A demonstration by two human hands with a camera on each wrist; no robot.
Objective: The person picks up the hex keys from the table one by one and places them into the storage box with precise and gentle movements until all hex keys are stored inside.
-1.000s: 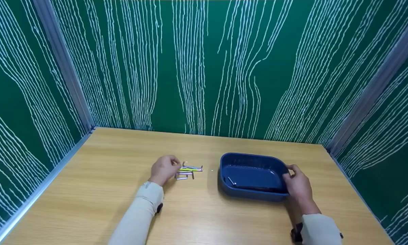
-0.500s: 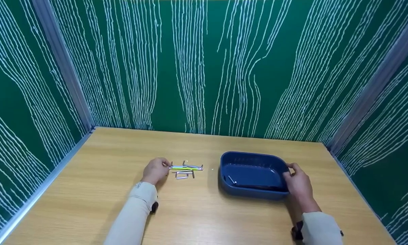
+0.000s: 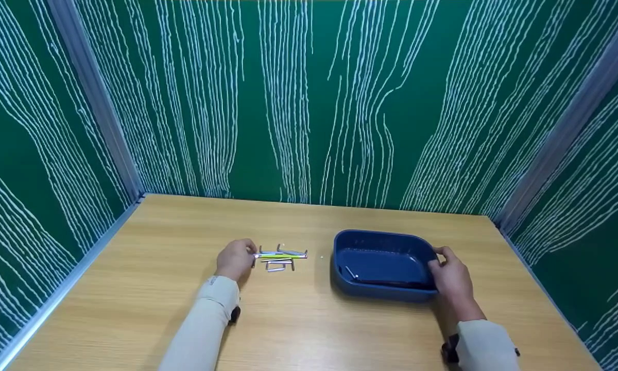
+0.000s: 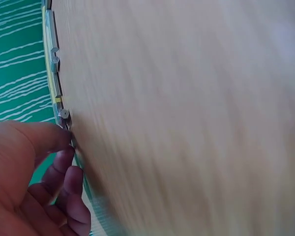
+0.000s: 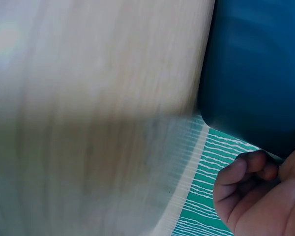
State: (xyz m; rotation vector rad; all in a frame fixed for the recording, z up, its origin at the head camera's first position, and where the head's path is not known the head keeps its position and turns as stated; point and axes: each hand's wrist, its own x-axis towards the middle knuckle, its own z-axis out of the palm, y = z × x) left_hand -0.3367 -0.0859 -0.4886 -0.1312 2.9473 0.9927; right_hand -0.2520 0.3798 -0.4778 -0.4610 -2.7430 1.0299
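1. Head view: we see the left hand (image 3: 235, 259) at the left end of a small pile of hex keys (image 3: 280, 259) on the wooden table (image 3: 134, 288), thumb and fingertips pinching the end of a yellow-green key (image 3: 280, 254).
2. Left wrist view backs this: thumb and curled fingers (image 4: 64, 172) close on a thin metal end at the table surface, with more keys lined up beyond it.
3. Change vs a second ago: the left hand sat further right, over the pile and covering part of it; now it is pulled back left, and the yellow-green key lies stretched out to its right, fully visible.
4. Between half a second ago and now the left hand barely shifts; the key looks level, and we cannot tell if it is off the table.
5. We judge the grasp is made and the lift not clearly begun.
6. The right hand (image 3: 452, 281) grips the right rim of the blue tray (image 3: 381, 242), fingers curled over the edge; same place in all three head frames.
7. Right wrist view: blurred, but curled fingers (image 5: 246, 169) sit against the tray's dark wall.
8. One hex key (image 3: 351, 272) lies inside the tray near its left wall; the tray stays put just right of the pile.
9. Green panels with white lines enclose the table.
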